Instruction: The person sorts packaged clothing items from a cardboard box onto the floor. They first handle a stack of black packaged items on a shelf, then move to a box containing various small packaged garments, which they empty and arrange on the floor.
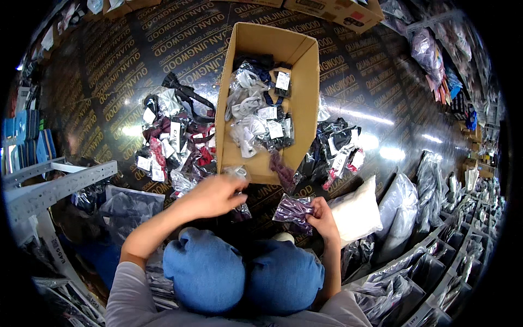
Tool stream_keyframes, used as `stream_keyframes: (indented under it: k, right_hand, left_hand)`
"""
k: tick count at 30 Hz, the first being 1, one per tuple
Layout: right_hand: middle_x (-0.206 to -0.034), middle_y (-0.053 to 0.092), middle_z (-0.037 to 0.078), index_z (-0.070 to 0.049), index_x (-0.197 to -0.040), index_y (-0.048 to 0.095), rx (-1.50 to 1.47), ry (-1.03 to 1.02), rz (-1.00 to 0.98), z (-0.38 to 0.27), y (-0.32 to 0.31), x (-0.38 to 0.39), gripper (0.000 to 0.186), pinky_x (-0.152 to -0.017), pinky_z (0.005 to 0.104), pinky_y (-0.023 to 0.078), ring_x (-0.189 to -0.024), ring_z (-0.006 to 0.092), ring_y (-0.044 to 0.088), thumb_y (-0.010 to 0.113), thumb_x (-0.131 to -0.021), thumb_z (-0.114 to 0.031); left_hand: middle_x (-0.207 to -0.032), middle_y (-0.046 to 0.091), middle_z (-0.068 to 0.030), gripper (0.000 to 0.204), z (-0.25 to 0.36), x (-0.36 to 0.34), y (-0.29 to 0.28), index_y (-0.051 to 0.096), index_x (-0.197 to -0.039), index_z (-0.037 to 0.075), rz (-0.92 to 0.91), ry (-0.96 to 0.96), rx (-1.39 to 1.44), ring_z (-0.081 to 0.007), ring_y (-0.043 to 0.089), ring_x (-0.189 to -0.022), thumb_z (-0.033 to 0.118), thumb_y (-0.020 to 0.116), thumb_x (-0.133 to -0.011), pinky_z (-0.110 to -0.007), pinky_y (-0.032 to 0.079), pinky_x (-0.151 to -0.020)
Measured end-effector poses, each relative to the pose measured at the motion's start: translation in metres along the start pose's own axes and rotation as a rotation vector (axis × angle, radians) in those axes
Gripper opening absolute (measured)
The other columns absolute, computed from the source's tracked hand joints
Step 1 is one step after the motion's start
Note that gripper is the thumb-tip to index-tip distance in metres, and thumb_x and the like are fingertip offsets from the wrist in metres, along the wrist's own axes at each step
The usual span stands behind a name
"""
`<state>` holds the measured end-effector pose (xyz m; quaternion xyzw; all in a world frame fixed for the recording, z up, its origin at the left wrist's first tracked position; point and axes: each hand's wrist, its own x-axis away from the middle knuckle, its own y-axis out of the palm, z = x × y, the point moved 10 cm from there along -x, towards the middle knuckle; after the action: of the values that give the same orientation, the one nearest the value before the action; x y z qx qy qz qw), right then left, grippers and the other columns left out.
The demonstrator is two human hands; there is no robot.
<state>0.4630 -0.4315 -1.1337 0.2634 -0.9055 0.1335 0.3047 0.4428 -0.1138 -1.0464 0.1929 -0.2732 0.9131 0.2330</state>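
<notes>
In my right hand (pixel 325 220) is a dark purple fabric item in a clear plastic bag (pixel 293 211), pinched at its right side between thumb and fingers. My left hand (pixel 211 196) is just outside the near edge of the cardboard box (pixel 306 109), its fingers curled. A clear plastic bag (pixel 241 211) with dark contents shows below those fingers; what they grip, if anything, is hidden. Inside the open box lie grey bagged fabric items (pixel 248 103) and dark ones with white tags. A maroon bagged item (pixel 281 170) lies at its near right corner.
Piles of tagged, bagged dark and red items lie left (pixel 177 136) and right (pixel 335 147) of the box. A white stuffed bag (pixel 357 211) and grey plastic bags (pixel 399 204) stand right. A metal rack (pixel 65 182) is at left, full bins (pixel 392 291) lower right.
</notes>
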Motion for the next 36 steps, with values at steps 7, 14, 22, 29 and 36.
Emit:
stream_keyframes:
  k: [7, 14, 22, 29, 36]
  right_hand:
    - [-0.095, 0.058, 0.019, 0.000, -0.109, 0.048, 1.038, -0.254, 0.317, 0.027, 0.008, -0.037, 0.042, -0.076, 0.0393, 0.049, -0.085, 0.0332, 0.059, 0.072, -0.075, -0.002]
    - [-0.108, 0.059, 0.020, 0.003, -0.107, 0.055, 0.489, -0.502, 0.348, -0.187, 0.062, -0.029, 0.024, -0.082, 0.0440, 0.051, -0.097, 0.0367, 0.062, 0.064, -0.085, -0.001]
    - [-0.128, 0.049, 0.034, 0.014, -0.140, 0.028, 1.146, -0.334, 0.687, -0.162, 0.112, -0.184, 0.085, -0.101, 0.0479, 0.042, -0.118, 0.0474, 0.050, 0.077, -0.076, -0.014]
    - [-0.126, 0.054, 0.028, 0.009, -0.141, 0.031, 1.129, -0.070, 0.395, -0.115, 0.112, -0.211, 0.090, -0.097, 0.0495, 0.047, -0.114, 0.0457, 0.053, 0.081, -0.074, -0.024]
    - [-0.113, 0.059, 0.029, -0.004, -0.134, 0.043, 0.769, -0.195, 0.332, -0.124, 0.116, -0.191, 0.064, -0.090, 0.0517, 0.049, -0.102, 0.0486, 0.060, 0.071, -0.077, -0.008]
  left_hand:
    - [-0.157, 0.019, -0.0304, 0.114, -0.032, -0.146, -0.073, 0.017, -0.157, 0.012, 0.604, -0.160, -0.526, -0.0490, 0.018, -0.145, 0.029, 0.086, -0.069, -0.057, 0.025, -0.116]
    - [-0.157, 0.018, -0.0279, 0.122, -0.075, -0.172, -0.048, 0.020, -0.157, 0.023, 0.455, -0.394, -0.626, -0.0476, 0.020, -0.144, 0.041, 0.089, -0.059, -0.066, 0.021, -0.112]
    - [-0.125, 0.048, -0.0243, 0.070, -0.082, -0.144, 0.001, 0.048, -0.138, 0.009, 0.485, -0.365, -0.549, -0.0416, 0.049, -0.114, 0.016, 0.075, -0.074, -0.058, 0.041, -0.092]
    - [-0.146, 0.031, -0.0332, 0.062, -0.041, -0.106, -0.013, 0.054, -0.132, 0.002, 0.799, -0.084, -0.654, -0.0533, 0.038, -0.130, 0.026, 0.076, -0.078, -0.058, 0.041, -0.102]
    - [-0.142, 0.033, -0.0331, 0.079, -0.092, -0.119, -0.013, 0.040, -0.140, 0.004, 0.594, -0.364, -0.156, -0.0507, 0.057, -0.106, 0.013, 0.081, -0.073, -0.053, 0.053, -0.086]
